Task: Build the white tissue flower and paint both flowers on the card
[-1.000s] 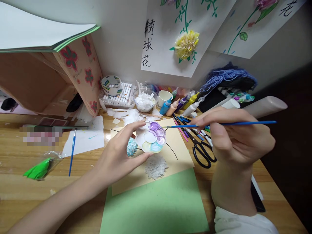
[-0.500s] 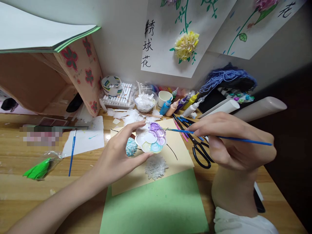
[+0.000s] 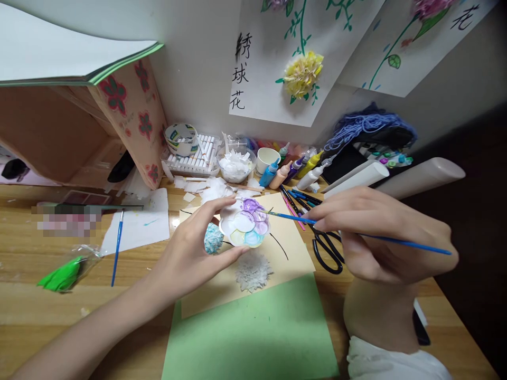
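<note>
Palette (image 3: 242, 222): white, flower-shaped, held up over the cream sheet (image 3: 212, 296); purple fills its far and right wells, blue and pale yellow its near ones.
Left hand (image 3: 190, 232): your fingers pinch the palette from its left side, thumb at the near rim, another finger reaching along the far one.
Right hand (image 3: 390, 229): your fingers pinch the blue brush (image 3: 291, 216) to the right of the palette, its handle running back across your hand.
Brush tip: at the purple wells on the palette's right side; whether the bristles touch the colour cannot be told.
Colour step: you seem to be loading or mixing purple on the brush.
Next move: it likely calls for you to hold the palette level and work the tip lightly, so the purple stays out of the blue.
Flowers: white flower (image 3: 253, 273) just nearer to you than the palette; blue flower (image 3: 213, 238) just left of it, partly hidden.
Worktop (image 3: 24, 311): black scissors (image 3: 315, 251) right of the palette, paint bottles (image 3: 280, 177) beyond it.
</note>
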